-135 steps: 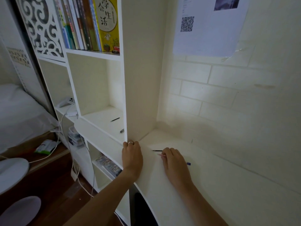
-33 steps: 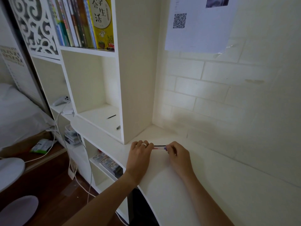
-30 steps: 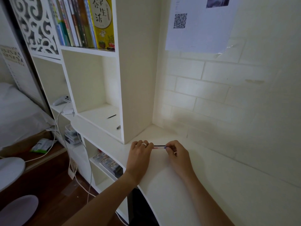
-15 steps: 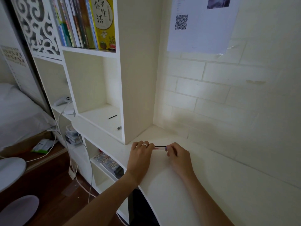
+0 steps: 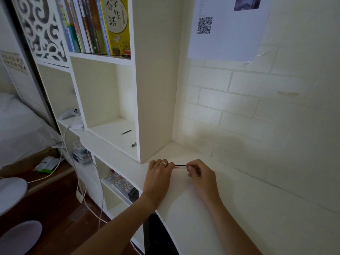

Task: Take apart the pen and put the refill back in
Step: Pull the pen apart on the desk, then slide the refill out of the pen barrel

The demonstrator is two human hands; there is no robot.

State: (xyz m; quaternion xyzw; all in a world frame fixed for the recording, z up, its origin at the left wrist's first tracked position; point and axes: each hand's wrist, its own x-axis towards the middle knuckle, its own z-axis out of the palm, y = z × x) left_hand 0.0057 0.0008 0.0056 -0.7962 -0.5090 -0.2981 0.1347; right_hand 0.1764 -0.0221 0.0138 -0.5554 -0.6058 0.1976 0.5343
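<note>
A thin pen [image 5: 180,166] lies level between my two hands just above the white desk [image 5: 230,208]. Only a short stretch shows: a dark line along the top and a pale, pinkish clear part below it. My left hand [image 5: 159,178], with a ring on one finger, pinches the pen's left end. My right hand [image 5: 201,176] pinches its right end, fingers curled. Whether the dark line is the refill or part of the barrel I cannot tell. Both ends of the pen are hidden inside my fingers.
A white bookshelf [image 5: 156,80] rises just left of my hands, with books [image 5: 95,24] on top. Its open cubby holds a dark thin stick [image 5: 126,132] and a small dark pen piece [image 5: 134,144]. A brick-pattern wall [image 5: 257,111] closes the back. Cables [image 5: 81,173] hang left.
Earlier my hands rested apart on the desk with pen parts near the right hand. They have since come together on the pen; over the last second they barely moved.
</note>
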